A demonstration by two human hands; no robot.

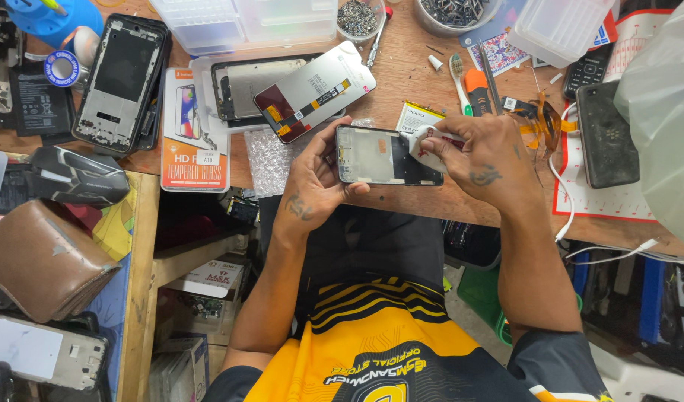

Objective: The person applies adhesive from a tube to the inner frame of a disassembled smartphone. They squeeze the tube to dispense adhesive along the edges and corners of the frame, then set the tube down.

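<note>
A cluttered wooden bench (401, 82) carries, at its far side, clear plastic boxes (245, 21), a detached screen panel (316, 89) with its flex cable, and a bare phone frame (122, 78) to the far left. At the near edge the left hand (312, 179) is clamped on the left end of a phone frame (383, 156), held just above the bench. The right hand (476, 152) pinches a white cloth (422, 145) against its right end; judging by this, wiping is under way, with no screen fitted yet.

A brown wallet (44, 257) is lying at left, near a tempered-glass box (196, 134). A detached screen panel (314, 91) is resting over a phone frame (123, 74). A toothbrush (459, 78) and black phone (607, 134) are being kept on the wooden bench (401, 82).
</note>
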